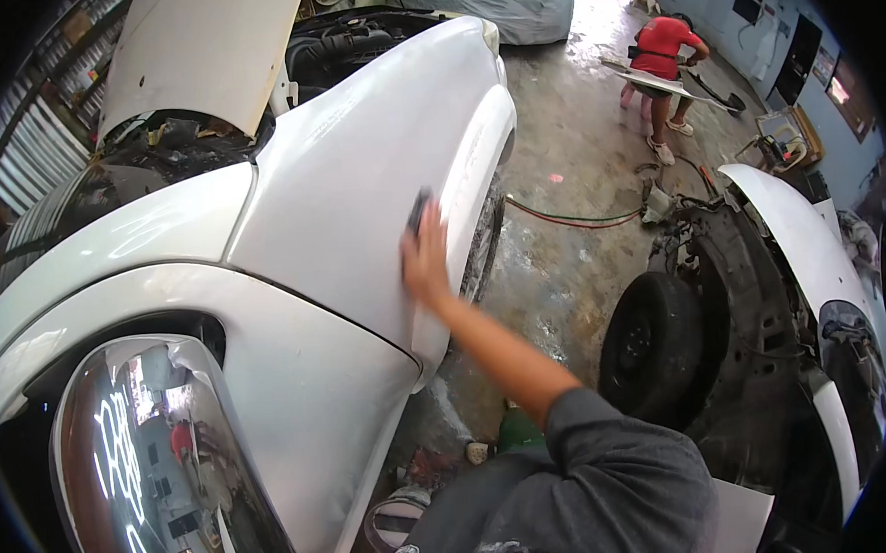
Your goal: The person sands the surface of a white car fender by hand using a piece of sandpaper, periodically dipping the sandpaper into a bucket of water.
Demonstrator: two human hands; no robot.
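My right hand (pixel 427 257) lies on the white car's front fender (pixel 347 171), close to the edge above the wheel. Its fingers are closed on a dark sanding block (pixel 419 210), slightly blurred and partly covered by the hand. Around it the fender's surface looks dull and greyish white, while the panel towards the windscreen is glossier. My right arm reaches forward from a dark grey sleeve (pixel 623 457). My left hand does not show.
A chrome side mirror (pixel 162 461) juts out at the lower left. The raised bonnet (pixel 201 59) stands over the engine bay. On the right is a partly stripped car with an exposed wheel (pixel 647 346). Hoses (pixel 580 219) cross the floor. Farther back, a person in red (pixel 662 50) bends over a panel.
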